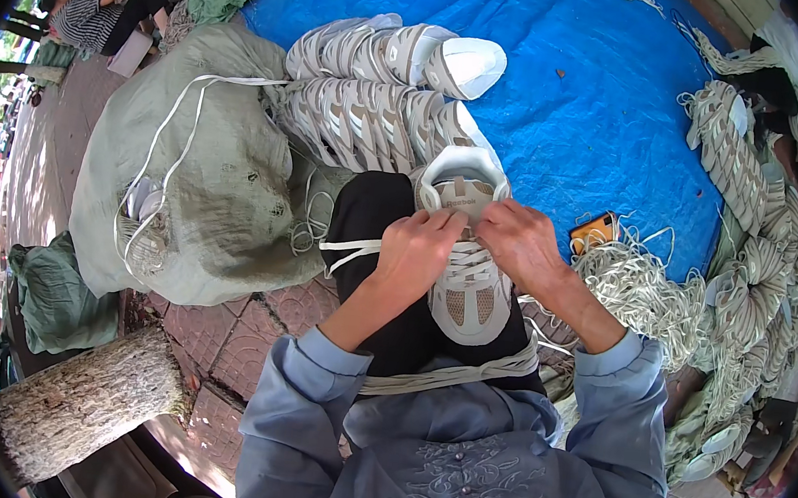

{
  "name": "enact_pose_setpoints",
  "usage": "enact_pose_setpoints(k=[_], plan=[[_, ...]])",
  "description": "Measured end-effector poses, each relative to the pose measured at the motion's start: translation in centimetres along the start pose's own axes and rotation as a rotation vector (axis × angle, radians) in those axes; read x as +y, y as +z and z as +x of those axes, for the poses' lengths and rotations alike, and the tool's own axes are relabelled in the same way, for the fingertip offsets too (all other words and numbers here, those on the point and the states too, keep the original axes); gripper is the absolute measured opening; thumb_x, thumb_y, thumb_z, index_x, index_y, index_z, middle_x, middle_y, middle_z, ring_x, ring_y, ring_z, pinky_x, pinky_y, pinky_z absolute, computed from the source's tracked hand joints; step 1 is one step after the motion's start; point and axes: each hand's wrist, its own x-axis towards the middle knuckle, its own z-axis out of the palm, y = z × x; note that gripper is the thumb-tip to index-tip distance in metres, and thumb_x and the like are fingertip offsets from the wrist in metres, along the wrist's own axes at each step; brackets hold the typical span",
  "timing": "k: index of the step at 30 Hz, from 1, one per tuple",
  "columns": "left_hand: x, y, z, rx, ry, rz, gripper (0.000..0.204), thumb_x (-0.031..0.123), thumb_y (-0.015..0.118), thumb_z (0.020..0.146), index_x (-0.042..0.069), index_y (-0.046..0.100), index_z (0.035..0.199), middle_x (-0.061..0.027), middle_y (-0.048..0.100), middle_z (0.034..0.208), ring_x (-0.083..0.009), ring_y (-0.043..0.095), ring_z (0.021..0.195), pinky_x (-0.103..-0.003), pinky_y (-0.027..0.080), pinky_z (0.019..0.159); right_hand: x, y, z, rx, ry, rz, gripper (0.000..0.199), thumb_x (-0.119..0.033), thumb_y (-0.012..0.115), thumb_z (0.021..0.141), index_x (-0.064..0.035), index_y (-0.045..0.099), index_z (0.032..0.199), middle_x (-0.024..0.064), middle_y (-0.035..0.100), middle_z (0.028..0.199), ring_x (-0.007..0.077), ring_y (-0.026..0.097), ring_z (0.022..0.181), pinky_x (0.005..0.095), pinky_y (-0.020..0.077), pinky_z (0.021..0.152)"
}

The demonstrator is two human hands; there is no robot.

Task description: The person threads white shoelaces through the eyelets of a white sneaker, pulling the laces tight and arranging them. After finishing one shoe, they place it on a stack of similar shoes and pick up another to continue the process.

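A grey, beige and white sneaker (470, 317) rests on my black-trousered lap, its toe toward me and its heel away. White shoelace (466, 274) criss-crosses its front. My left hand (420, 249) is closed in a pinch at the upper eyelets on the left, with loose lace ends (352, 250) sticking out beside it. On the other side of the tongue (463, 197), my right hand (522, 248) pinches at the upper eyelets, seemingly on the lace; its fingertips are partly hidden. The two hands nearly meet. A bundle of pale laces (454, 376) lies across my lap.
Two rows of similar sneakers (349, 122) stand beyond my lap by a blue tarp (590, 94). A large sack (204, 160) bulges at left, near a stone post (91, 401). Right are a lace heap (643, 289), an orange object (595, 233) and piled shoes (758, 258). Another person (102, 19) sits far left.
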Motion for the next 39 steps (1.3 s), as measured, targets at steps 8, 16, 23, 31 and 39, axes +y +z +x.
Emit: enact_pose_setpoints(k=[8, 16, 23, 31, 39], plan=[[0.3, -0.8, -0.4, -0.01, -0.171, -0.034, 0.012, 0.003, 0.057, 0.064, 0.009, 0.057, 0.075, -0.0038, 0.055, 0.06, -0.0202, 0.056, 0.05, -0.03, 0.043, 0.044, -0.6, 0.3, 0.2, -0.024, 0.021, -0.122, 0.004, -0.009, 0.056, 0.058, -0.007, 0.052, 0.058, 0.0052, 0.046, 0.064, 0.0167, 0.055, 0.056, 0.0273, 0.046, 0.044], [0.5, -0.6, -1.2, -0.012, -0.122, 0.104, 0.015, 0.005, 0.057, 0.058, 0.01, 0.056, 0.072, -0.0007, 0.052, 0.061, -0.0153, 0.053, 0.048, -0.027, 0.04, 0.044, -1.2, 0.1, 1.2, -0.249, -0.043, -0.089, 0.003, -0.007, 0.055, 0.062, -0.0043, 0.056, 0.061, 0.0091, 0.052, 0.062, 0.0221, 0.058, 0.059, 0.0313, 0.047, 0.048], [0.9, -0.3, -1.5, 0.02, -0.15, 0.067, 0.013, 0.005, 0.056, 0.058, 0.008, 0.057, 0.071, -0.0014, 0.051, 0.067, -0.0172, 0.051, 0.055, -0.029, 0.043, 0.047, 1.2, 1.4, 0.9, -0.239, 0.198, 0.503, 0.001, -0.008, 0.059, 0.064, -0.0083, 0.058, 0.064, 0.006, 0.055, 0.068, 0.0232, 0.057, 0.064, 0.0331, 0.0459, 0.056], [0.8, -0.3, -1.5, -0.004, -0.149, 0.07, 0.013, 0.005, 0.056, 0.058, 0.008, 0.056, 0.07, -0.0021, 0.048, 0.064, -0.0177, 0.051, 0.056, -0.029, 0.041, 0.047, -0.3, 0.4, 1.0, -0.159, 0.156, 0.092, 0.005, -0.006, 0.061, 0.062, -0.01, 0.058, 0.064, 0.0034, 0.055, 0.068, 0.021, 0.057, 0.064, 0.0316, 0.0457, 0.054], [0.4, 0.3, -1.8, 0.05, -0.121, 0.079, 0.013, 0.006, 0.056, 0.059, 0.009, 0.052, 0.071, -0.0017, 0.046, 0.061, -0.0167, 0.05, 0.052, -0.029, 0.04, 0.045, 0.7, 2.5, 0.7, -0.068, 0.154, 0.484, 0.008, -0.005, 0.062, 0.061, -0.0081, 0.056, 0.066, 0.0033, 0.053, 0.065, 0.0212, 0.057, 0.06, 0.0309, 0.0457, 0.051]])
